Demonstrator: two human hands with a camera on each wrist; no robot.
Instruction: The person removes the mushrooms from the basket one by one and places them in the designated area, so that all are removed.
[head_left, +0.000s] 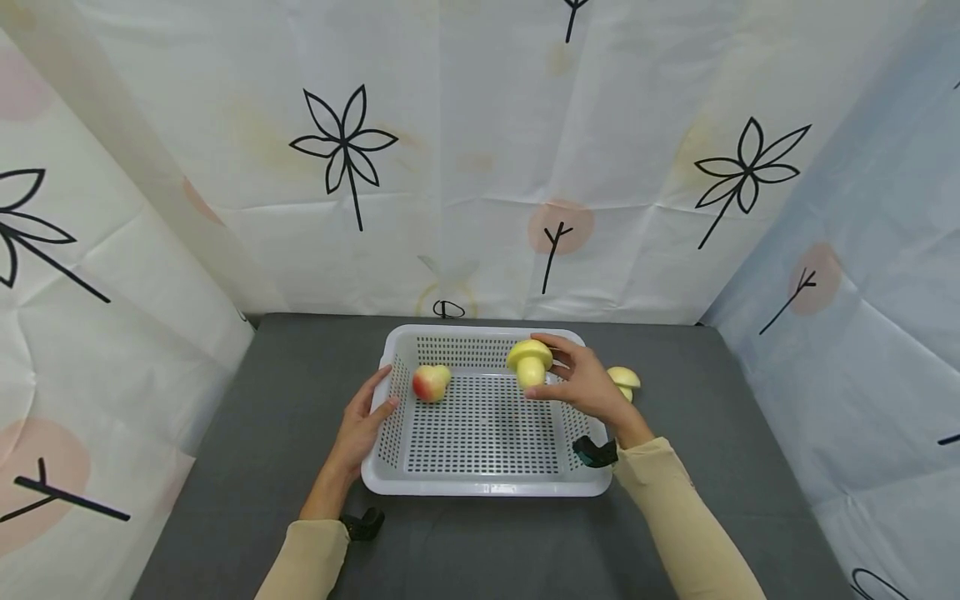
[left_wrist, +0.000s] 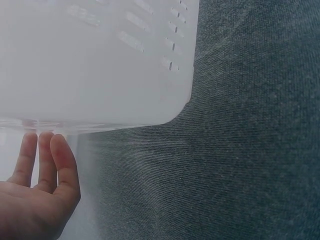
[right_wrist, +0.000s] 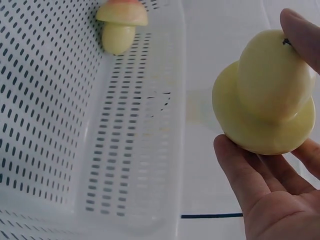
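The white basket (head_left: 487,488) is set on the grey table (head_left: 487,550) between the two forearms, so that its inside can be reached and seen from above; it serves here as the landmark.

The basket's left rim is gripped by the left hand (head_left: 362,427), with the thumb laid over the edge and the fingers on its outer side. This hold is probably kept so that the light-looking basket is prevented from sliding.

A yellow toy mushroom (head_left: 529,364) is held by the right hand (head_left: 588,387) over the right, far part of the basket, seemingly above its floor. It is pinched between the thumb, pressed near the end of the stem, and the fingers, spread along the cap. By this span, presumably, the round piece is kept from rolling out of the grasp; in the head view it is carried cap up, stem down.

Inside the basket, near its left wall, a red-and-yellow mushroom (head_left: 431,384) is seen lying on its side, likely because a domed cap and short stem give little footing. Outside the basket, to its right, another pale yellow mushroom (head_left: 625,379) is partly hidden by the right hand; whether the basket is touched by it cannot be told.

The hands are held well apart, on opposite sides of the basket's middle.
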